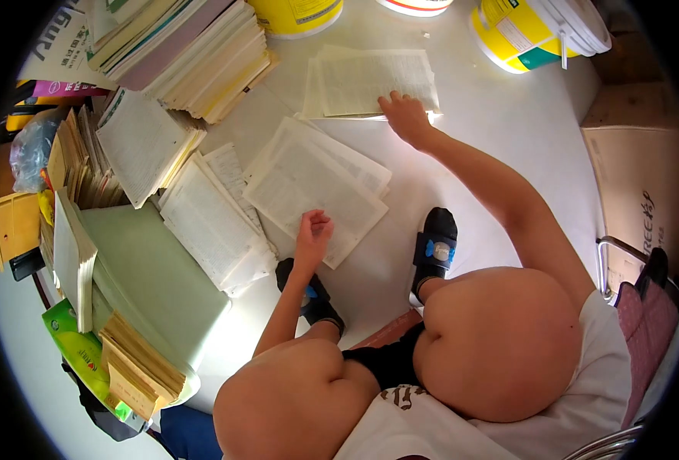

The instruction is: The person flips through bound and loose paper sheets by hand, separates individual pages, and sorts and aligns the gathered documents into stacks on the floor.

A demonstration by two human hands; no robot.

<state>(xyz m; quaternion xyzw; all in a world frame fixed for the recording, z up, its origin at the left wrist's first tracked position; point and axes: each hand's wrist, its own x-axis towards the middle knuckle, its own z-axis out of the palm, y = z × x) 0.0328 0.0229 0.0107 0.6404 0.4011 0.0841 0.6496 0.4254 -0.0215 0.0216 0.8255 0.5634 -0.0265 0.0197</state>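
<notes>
My right hand (407, 119) rests on the lower right part of a flat paper stack (362, 77) on the floor, its fingers spread over the top sheet. Closer to me, my left hand (315, 228) is at the lower edge of some loose, overlapping sheets (316, 192), with its fingers curled; whether anything is between them is too small to tell. To the left of these sheets lies another pile of papers (213, 222), with uneven edges.
Tall stacks of papers (194, 61) stand at upper left. Yellow buckets (535, 34) are at the far side. A green surface (147, 261) is at left, a cardboard box (634, 176) at right. My slippered feet (437, 241) are near the sheets.
</notes>
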